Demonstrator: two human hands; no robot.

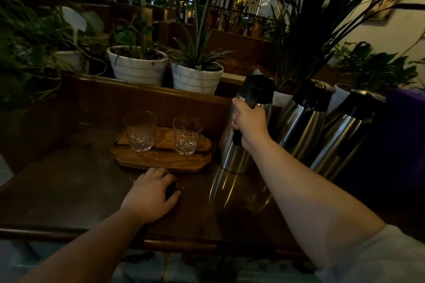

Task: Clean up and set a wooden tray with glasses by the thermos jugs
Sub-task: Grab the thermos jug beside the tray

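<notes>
Our right hand [249,122] has its fingers wrapped round the handle of the nearest jug [243,126]; we should keep it upright and clear of the glasses [140,130] on the tray [161,158] at 9 o'clock. Left hand [150,193] rests on the glossy dark table [69,190], fingers curled over something small. Potted plants [138,62] crowd the dim room at 12.

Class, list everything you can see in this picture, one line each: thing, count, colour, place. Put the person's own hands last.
table: one, dark brown wood, foreground.
wooden tray: one, light brown, on the table left of the jugs.
glasses: two, clear, upright on the tray, apart.
thermos jugs: three, steel with black tops, right side of the table.
plant pots: at least three, white, on the ledge behind.
framed picture: one, on the wall at upper right.
left hand: palm down on the table, just before the tray.
right hand: closed on the nearest jug's black handle.
</notes>
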